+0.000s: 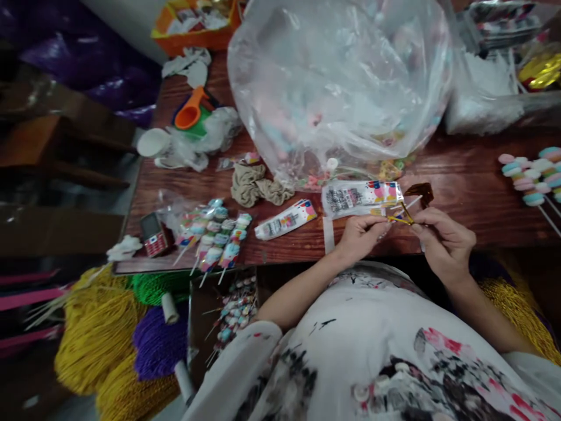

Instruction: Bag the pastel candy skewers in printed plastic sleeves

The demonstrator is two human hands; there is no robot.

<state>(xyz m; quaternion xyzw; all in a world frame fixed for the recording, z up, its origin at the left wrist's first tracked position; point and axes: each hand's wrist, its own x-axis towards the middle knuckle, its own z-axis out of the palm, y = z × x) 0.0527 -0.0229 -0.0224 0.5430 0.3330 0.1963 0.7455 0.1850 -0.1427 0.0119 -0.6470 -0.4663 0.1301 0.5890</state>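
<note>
At the near edge of the dark wooden table [473,225], in front of a white patterned shirt [385,321]: a thin yellow strip [401,220], bent to a narrow V, between both hands. Left hand [360,238] closed to a fingertip pinch at one end; right hand [445,248] likewise pinched, thumb and finger at the other. Judged very light, flexible, perhaps slightly springy; smooth enough to slip, easily creased. Best taken near the ends, with fingertips only and little force.

On the polished, streaky tabletop: printed packets [346,200] just beyond the hands, a shiny brown wrapper [421,192] beside them. Behind, a large clear bag [333,88], bulky and soft-looking. To the left, a crumpled cloth [248,184], wrapped candy sticks [214,240] and a phone [153,235]; far right, more candy sticks [530,175].

Around the table: yellow cord bundles [96,327], a purple cord bundle [160,339] and a green cord bundle [158,286] low at left; purple sacks [87,64] behind. Lighting dim, outer areas blurred.
</note>
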